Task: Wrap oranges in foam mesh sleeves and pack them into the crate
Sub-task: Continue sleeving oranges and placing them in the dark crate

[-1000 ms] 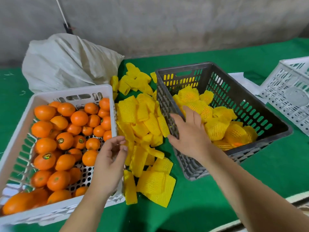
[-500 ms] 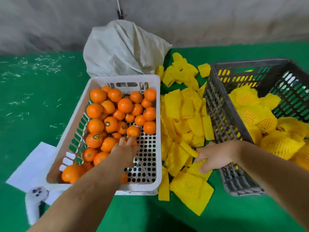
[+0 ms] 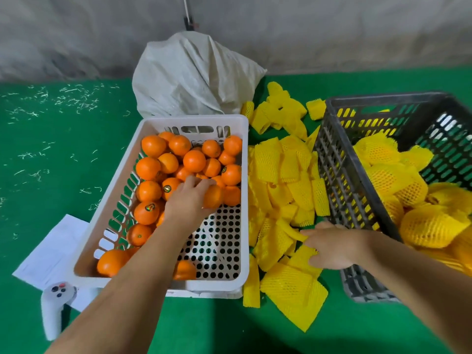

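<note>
Next orange (image 3: 213,196) sits mid-basket in the white basket (image 3: 245,200). Left hand (image 3: 187,200) is down on it, fingers curled over the top, looks like a grip, not lifted yet. Roughly two dozen bare oranges (image 3: 194,160) in that basket, mostly piled at the far end; near end shows bare perforated floor, a couple of strays there.

Right hand (image 3: 332,247) is on the loose pile of foam mesh sleeves (image 3: 278,175) between the two containers. Fingers spread and lying flat on a sleeve at the near end of the pile; can't tell if it's pinched one yet. Plenty of sleeves left, pile runs from near to far.

Dark crate (image 3: 329,159) on the right holds the wrapped oranges (image 3: 429,226), about a dozen visible, one loose layer, slotted wall still showing on the far side. Right edge of the crate is cut off by the frame, so the count is rough.

Judgement: somewhere around a third done. This cycle is at pick stage: fruit and sleeve both being fetched, wrap and drop still to come.

Periphery: grey-white sack (image 3: 194,72) far behind the basket, white paper (image 3: 55,254) and a white handheld controller (image 3: 56,306) near left, all on green matting (image 3: 63,162).
</note>
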{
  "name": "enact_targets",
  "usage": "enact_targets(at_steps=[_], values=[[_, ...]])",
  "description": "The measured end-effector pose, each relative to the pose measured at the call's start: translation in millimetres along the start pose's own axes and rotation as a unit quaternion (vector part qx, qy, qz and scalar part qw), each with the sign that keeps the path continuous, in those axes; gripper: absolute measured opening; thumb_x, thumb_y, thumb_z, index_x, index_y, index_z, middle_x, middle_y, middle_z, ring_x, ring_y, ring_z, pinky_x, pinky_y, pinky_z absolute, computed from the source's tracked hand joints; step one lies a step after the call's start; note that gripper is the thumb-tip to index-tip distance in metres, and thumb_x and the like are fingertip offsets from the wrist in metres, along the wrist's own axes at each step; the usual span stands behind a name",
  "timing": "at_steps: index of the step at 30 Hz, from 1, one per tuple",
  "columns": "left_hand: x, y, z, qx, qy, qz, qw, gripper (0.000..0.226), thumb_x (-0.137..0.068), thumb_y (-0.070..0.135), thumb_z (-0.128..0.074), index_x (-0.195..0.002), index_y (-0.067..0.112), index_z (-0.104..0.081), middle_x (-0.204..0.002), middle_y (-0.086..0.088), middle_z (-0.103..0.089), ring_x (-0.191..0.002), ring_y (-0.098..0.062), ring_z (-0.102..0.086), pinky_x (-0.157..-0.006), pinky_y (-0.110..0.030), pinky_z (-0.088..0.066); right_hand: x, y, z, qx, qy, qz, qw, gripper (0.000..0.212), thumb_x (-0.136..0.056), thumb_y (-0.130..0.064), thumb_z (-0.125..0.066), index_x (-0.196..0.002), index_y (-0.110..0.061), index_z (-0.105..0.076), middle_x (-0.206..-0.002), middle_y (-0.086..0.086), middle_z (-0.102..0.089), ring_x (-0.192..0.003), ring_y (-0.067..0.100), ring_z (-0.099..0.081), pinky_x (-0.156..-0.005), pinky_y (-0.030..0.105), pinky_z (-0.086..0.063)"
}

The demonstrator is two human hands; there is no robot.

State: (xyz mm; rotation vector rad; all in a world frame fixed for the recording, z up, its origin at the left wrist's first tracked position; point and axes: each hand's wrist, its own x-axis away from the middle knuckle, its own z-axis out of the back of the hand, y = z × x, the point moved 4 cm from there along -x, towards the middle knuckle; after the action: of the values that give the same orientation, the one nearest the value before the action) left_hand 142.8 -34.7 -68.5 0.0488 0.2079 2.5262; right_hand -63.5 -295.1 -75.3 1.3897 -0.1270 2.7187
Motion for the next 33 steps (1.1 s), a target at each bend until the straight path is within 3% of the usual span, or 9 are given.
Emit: enact_targets(at_steps=[3, 5, 7, 9, 13, 18, 26, 31, 33], values=[[26.7, 14.0, 31.7, 0.233, 0.107, 0.016, 0.966, 0.08, -0.08, 0.04, -0.09, -0.148, 0.039, -0.047, -0.139, 0.005, -0.043, -0.114, -0.01, -0.049, -0.083, -0.019, -0.05, 8.5, 1.9, 17.1, -0.139, 0.093, 0.003, 0.986, 0.065, -0.106, -0.05, -0.043, -0.16, -0.018, -0.029, -0.171, -0.008, -0.005, -0.156, 0.028, -0.002, -0.125, 0.046, -0.014], [48.0, 37.2, 43.1, 0.364, 0.144, 0.014, 0.92, 0.077, -0.08, 0.043, -0.089, -0.145, 0.044, -0.047, -0.134, 0.014, -0.039, -0.112, 0.006, -0.045, -0.082, -0.006, -0.046, 21.1, -5.2, 30.4, -0.258, 0.214, 0.015, 0.942, 0.054, -0.104, -0.039, -0.054, -0.151, -0.013, -0.046, -0.161, 0.003, -0.032, -0.148, 0.027, -0.031, -0.117, 0.036, -0.03], [69.6, 62.4, 44.6, 0.491, 0.148, 0.012, 0.859, 0.072, -0.08, 0.05, -0.087, -0.141, 0.049, -0.048, -0.135, 0.016, -0.041, -0.116, 0.01, -0.05, -0.088, -0.007, -0.049, 39.6, -20.6, 37.7, -0.41, 0.356, 0.048, 0.838, 0.029, -0.101, -0.021, -0.061, -0.128, -0.014, -0.067, -0.119, 0.003, -0.063, -0.102, 0.015, -0.064, -0.082, 0.028, -0.049], [88.2, 85.8, 36.4, 0.614, 0.103, 0.038, 0.782, 0.068, -0.079, 0.055, -0.085, -0.138, 0.055, -0.051, -0.135, 0.017, -0.054, -0.115, -0.002, -0.063, -0.084, -0.019, -0.057, 61.4, -40.7, 36.4, -0.565, 0.425, 0.086, 0.703, 0.018, -0.099, -0.013, -0.062, -0.108, -0.022, -0.074, -0.087, 0.004, -0.069, -0.069, 0.012, -0.059, -0.061, 0.027, -0.045], [107.9, 103.8, 18.2, 0.697, 0.066, 0.086, 0.709, 0.07, -0.065, 0.072, -0.086, -0.127, 0.053, -0.06, -0.12, 0.014, -0.07, -0.102, -0.008, -0.072, -0.075, -0.021, -0.058, 90.2, -81.7, 21.8, -0.69, 0.454, 0.153, 0.543, 0.015, -0.099, -0.014, -0.064, -0.101, -0.026, -0.074, -0.088, 0.001, -0.07, -0.078, 0.007, -0.06, -0.069, 0.022, -0.049], [106.7, 104.0, 16.7, 0.76, -0.01, 0.112, 0.64, 0.076, -0.077, 0.083, -0.07, -0.139, 0.043, -0.054, -0.14, -0.011, -0.063, -0.116, -0.027, -0.068, -0.09, -0.045, -0.056, 98.3, -111.3, 14.1, -0.749, 0.333, 0.269, 0.506, 0.038, -0.097, -0.017, -0.068, -0.129, -0.037, -0.067, -0.118, 0.001, -0.072, -0.11, 0.017, -0.066, -0.095, 0.035, -0.055], [114.5, 118.8, 11.7, 0.837, -0.08, 0.12, 0.527, 0.081, -0.095, 0.072, -0.051, -0.158, 0.022, -0.042, -0.15, -0.014, -0.058, -0.139, -0.033, -0.056, -0.123, -0.055, -0.033, 98.7, -113.9, 10.9, -0.763, 0.395, 0.19, 0.474, 0.047, -0.099, -0.002, -0.056, -0.127, -0.038, -0.062, -0.108, -0.011, -0.076, -0.095, 0.005, -0.071, -0.079, 0.021, -0.057], [120.4, 116.4, 16.3, 0.845, -0.082, 0.103, 0.519, 0.088, -0.078, 0.077, -0.07, -0.147, 0.024, -0.056, -0.126, -0.006, -0.072, -0.089, -0.017, -0.069, -0.075, -0.031, -0.057, 93.9, -101.1, 11.0, -0.718, 0.473, 0.091, 0.502, 0.021, -0.094, -0.006, -0.063, -0.11, -0.02, -0.059, -0.089, 0.009, -0.066, -0.064, 0.008, -0.055, -0.06, 0.03, -0.049], [120.9, 116.3, 18.0, 0.838, -0.085, 0.072, 0.534, 0.079, -0.072, 0.075, -0.079, -0.133, 0.027, -0.07, -0.129, -0.007, -0.07, -0.091, -0.018, -0.068, -0.067, -0.029, -0.054, 94.1, -97.5, 17.1, -0.652, 0.539, 0.075, 0.528, 0.015, -0.094, -0.014, -0.069, -0.099, -0.017, -0.055, -0.08, 0.001, -0.054, -0.059, 0.002, -0.044, -0.054, 0.024, -0.04]])
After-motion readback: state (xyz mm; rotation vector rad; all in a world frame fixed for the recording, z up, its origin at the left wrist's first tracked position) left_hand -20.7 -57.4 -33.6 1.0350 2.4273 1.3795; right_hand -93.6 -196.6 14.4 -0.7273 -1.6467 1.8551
